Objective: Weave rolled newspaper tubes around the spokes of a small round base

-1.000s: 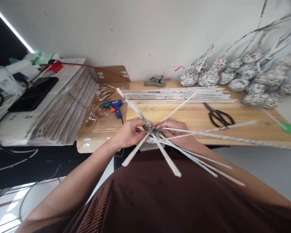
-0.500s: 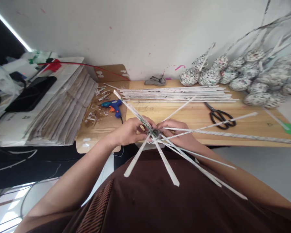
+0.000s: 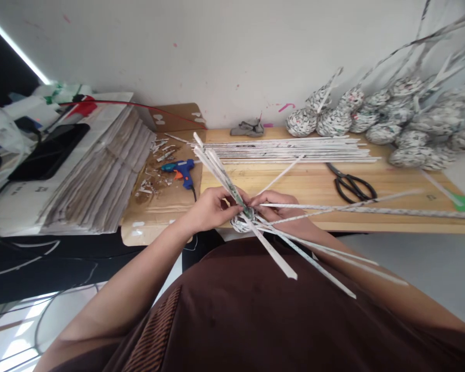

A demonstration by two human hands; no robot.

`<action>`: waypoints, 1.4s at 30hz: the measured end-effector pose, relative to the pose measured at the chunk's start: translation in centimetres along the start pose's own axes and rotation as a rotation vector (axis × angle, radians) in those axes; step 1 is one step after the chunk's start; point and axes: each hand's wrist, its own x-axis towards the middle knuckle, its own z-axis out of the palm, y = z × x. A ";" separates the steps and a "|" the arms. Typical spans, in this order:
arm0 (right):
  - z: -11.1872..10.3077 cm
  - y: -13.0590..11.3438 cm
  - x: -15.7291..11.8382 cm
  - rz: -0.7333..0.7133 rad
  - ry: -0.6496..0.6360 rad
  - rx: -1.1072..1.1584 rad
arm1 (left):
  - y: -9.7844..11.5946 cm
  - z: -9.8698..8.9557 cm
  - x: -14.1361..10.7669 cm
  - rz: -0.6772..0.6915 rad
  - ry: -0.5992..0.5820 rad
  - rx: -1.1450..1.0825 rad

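Observation:
A small woven paper piece (image 3: 240,224) is held between both hands at the table's front edge, with several long paper strips (image 3: 273,249) fanning out from it. My left hand (image 3: 216,209) is closed at its left side, thumb and fingers pinching strips that point up and to the left. On the right side my right hand (image 3: 279,205) is closed at the base of the strips, its fingers partly covered by them. Other strips cross over the right forearm and stretch to the right over the wooden table (image 3: 232,181).
Behind the hands lies a row of paper sticks (image 3: 287,150). Black scissors (image 3: 352,187) are at the right, a blue glue gun (image 3: 183,171) at the left. Woven paper gourds (image 3: 335,121) stand at the back right. A phone (image 3: 50,151) rests on a paper stack (image 3: 112,170).
The strip that pointed down and to the left is now up at the left in my left hand's pinch. More of the woven piece shows below my left hand.

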 end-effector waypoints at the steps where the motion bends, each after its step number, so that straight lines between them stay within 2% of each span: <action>1: 0.0 0.1 0.0 -0.005 -0.004 -0.001 | -0.1 0.2 0.1 0.008 0.035 0.056; 3: 0.0 0.3 -0.1 -0.027 -0.014 -0.005 | -0.2 0.5 0.3 0.033 0.063 0.159; 6: 0.1 0.9 -0.2 -0.057 -0.017 0.003 | -0.2 0.6 0.5 0.075 0.045 0.266; 11: 0.5 1.4 -0.4 -0.090 0.046 0.001 | 0.0 0.7 0.3 0.213 0.052 0.370; 15: 0.5 1.5 -0.4 -0.103 0.048 0.018 | 0.0 1.0 0.0 0.255 0.074 0.381; 22: 0.4 0.9 -0.2 -0.018 0.048 0.032 | -0.1 1.0 0.7 0.189 0.089 0.385; 32: 0.2 1.7 -0.6 -0.105 0.047 0.058 | -0.3 1.2 0.2 0.212 0.131 0.402; 34: 0.1 1.6 -0.7 -0.045 0.037 0.120 | -0.3 1.3 -0.1 0.222 0.141 0.397; 38: 0.5 1.4 -0.7 0.192 -0.008 0.373 | -0.4 1.5 -0.4 0.226 0.154 0.439; 40: 1.1 1.5 -0.5 0.276 0.041 0.484 | -0.3 1.6 -0.5 0.224 0.151 0.479; 42: 1.9 1.6 -0.2 0.315 0.157 0.586 | 0.0 1.8 -0.5 0.226 0.154 0.496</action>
